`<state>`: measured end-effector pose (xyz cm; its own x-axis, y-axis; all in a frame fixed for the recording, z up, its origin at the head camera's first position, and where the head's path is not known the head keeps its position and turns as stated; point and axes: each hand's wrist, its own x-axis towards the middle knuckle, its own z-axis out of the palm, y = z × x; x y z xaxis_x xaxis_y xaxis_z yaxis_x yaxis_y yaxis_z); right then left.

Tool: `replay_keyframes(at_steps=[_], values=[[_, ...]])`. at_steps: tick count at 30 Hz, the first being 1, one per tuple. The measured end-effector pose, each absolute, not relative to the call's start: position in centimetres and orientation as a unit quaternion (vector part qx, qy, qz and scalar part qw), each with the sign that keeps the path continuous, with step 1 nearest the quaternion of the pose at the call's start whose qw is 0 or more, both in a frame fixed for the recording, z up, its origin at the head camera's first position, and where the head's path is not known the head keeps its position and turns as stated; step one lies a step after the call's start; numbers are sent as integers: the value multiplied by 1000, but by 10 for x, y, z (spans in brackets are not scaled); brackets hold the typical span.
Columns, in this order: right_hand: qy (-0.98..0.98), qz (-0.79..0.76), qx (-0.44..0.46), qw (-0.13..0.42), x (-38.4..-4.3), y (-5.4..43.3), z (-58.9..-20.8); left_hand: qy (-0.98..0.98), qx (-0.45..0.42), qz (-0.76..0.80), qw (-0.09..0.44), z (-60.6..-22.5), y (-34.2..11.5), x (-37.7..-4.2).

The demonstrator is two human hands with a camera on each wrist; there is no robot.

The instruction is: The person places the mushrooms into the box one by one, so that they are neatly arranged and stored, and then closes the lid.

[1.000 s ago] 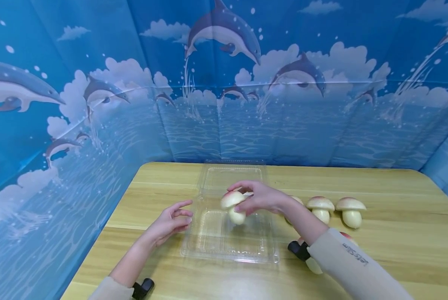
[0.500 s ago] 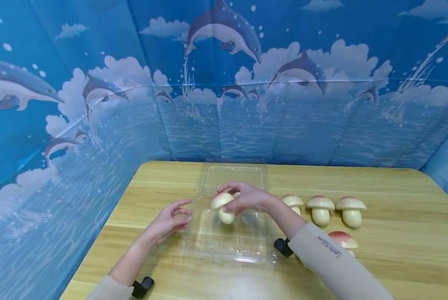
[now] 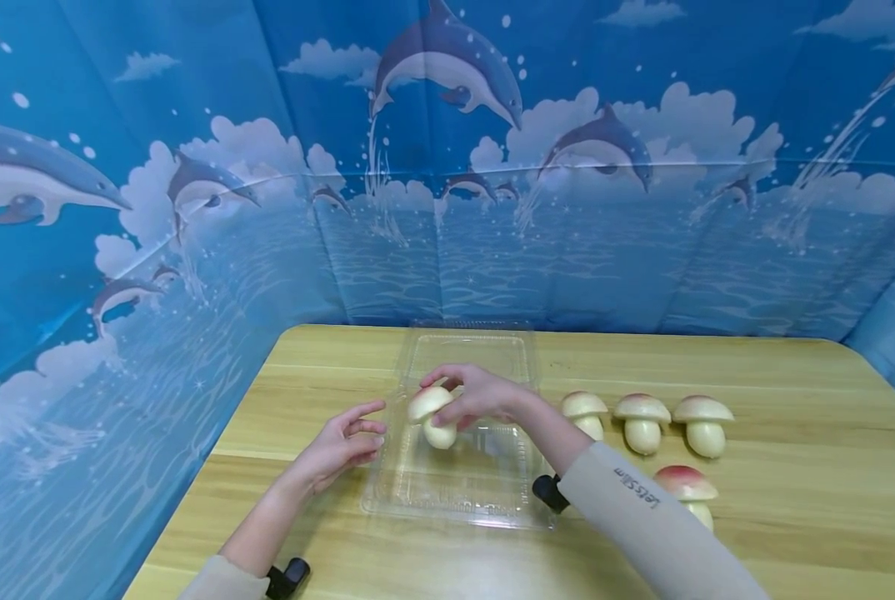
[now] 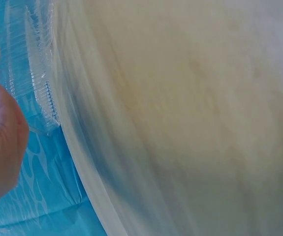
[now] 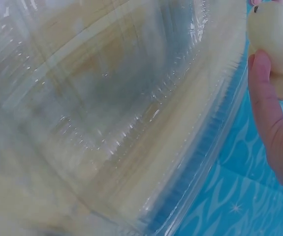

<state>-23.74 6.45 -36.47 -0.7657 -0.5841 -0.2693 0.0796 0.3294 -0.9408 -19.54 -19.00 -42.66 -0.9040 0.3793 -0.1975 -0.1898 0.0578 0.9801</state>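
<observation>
My right hand (image 3: 477, 396) pinches a glossy cream mushroom (image 3: 440, 435) with a pink-tinged cap, fingers on the cap and thumb by the stem. It is over the left half of a clear plastic clamshell box (image 3: 458, 504). Whether it touches the box floor cannot be told. In the right wrist view, the mushroom (image 5: 274, 37) shows at the upper right, above the thumb. My left hand (image 3: 346, 446) lies at the box's left rim, fingers extended and holding nothing; contact with the rim is unclear. The left wrist view shows that hand (image 4: 3, 142) at its left edge.
The box's clear lid (image 3: 470, 346) lies folded back toward the curtain (image 3: 492, 250). Right of the box, a row holds a near mushroom (image 3: 584, 412), a middle one (image 3: 642, 421) and a far one (image 3: 705, 423). A redder-capped mushroom (image 3: 685, 482) lies in front on the wooden table (image 3: 807, 467).
My right hand has carried the mushroom left across the box. As the right arm shifted, the mushrooms on the table came into fuller view. My left hand has stayed in place.
</observation>
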Motion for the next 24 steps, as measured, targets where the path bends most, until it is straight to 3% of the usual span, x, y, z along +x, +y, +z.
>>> replay_keyframes(at_steps=[24], values=[[794,-501,-182,293,-236,46,-383,688,70,693,204,-428,-189,-196]])
